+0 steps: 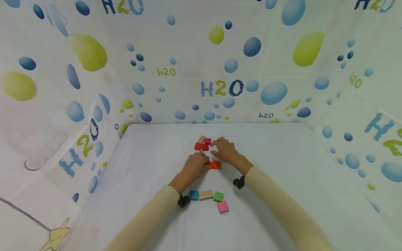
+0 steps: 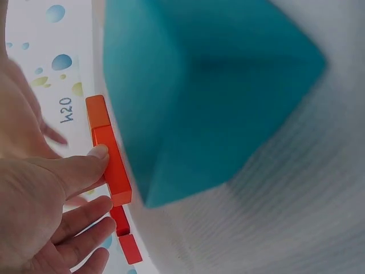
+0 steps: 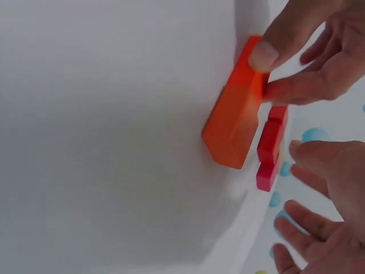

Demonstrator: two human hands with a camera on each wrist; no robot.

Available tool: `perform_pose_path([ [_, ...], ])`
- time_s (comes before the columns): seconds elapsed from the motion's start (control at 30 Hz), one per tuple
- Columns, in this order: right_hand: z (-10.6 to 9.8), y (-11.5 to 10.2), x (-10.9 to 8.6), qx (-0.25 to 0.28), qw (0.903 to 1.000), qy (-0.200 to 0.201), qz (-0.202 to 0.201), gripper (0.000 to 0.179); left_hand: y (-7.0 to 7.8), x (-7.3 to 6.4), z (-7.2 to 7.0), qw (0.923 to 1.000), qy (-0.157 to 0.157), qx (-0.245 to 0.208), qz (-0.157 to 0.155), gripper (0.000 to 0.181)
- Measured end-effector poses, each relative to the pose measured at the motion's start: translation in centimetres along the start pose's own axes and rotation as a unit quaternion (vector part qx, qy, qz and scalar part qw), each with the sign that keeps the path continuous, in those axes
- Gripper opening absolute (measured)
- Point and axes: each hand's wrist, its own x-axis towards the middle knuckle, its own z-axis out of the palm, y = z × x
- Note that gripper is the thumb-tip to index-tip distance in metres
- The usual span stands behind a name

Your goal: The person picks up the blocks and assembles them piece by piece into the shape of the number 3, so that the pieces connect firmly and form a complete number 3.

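In the head view, my left hand (image 1: 195, 165) pinches a red-orange block (image 2: 116, 165) between thumb and finger. An orange block (image 3: 231, 125) sits end to end against it on the white table. My right hand (image 1: 226, 152) hovers just beyond these two, fingers spread and loosely bent, holding nothing. Left of its fingertips lies a small group: a red block (image 1: 198, 146), a second red block (image 1: 205, 147), a crimson block (image 1: 208, 141) and a beige block (image 1: 201, 139) behind.
Nearer my body lie a blue block (image 1: 193, 195), a beige block (image 1: 206, 195), a green block (image 1: 218, 196) and a pink block (image 1: 223, 207). The blue one fills much of the left wrist view. A patterned curtain (image 1: 188, 52) surrounds the table (image 1: 270, 216).
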Motion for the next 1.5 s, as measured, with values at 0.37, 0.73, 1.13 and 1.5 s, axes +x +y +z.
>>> perform_pose_path([
  [0.37, 0.0, -1.1, 3.8, -0.005, 0.9998, 0.016, -0.008, 0.034, -0.1, 0.3, -0.3, 0.9998, -0.003, 0.009, 0.017, 0.022],
  [0.73, 0.0, -1.2, 3.8, 0.014, 0.9991, -0.016, 0.038, 0.028, -0.2, 0.5, -0.5, 0.9996, -0.001, -0.001, 0.028, 0.02],
  [1.13, -0.7, 2.4, 2.1, 0.045, 0.9946, -0.085, 0.039, 0.021, -0.9, 0.9, 0.2, 0.9998, -0.005, 0.015, 0.015, 0.024],
  [1.5, -1.2, 4.1, -0.2, 0.047, 0.9923, -0.11, 0.034, 0.017, -0.6, 0.7, 0.2, 0.9999, -0.013, 0.007, 0.002, 0.025],
])
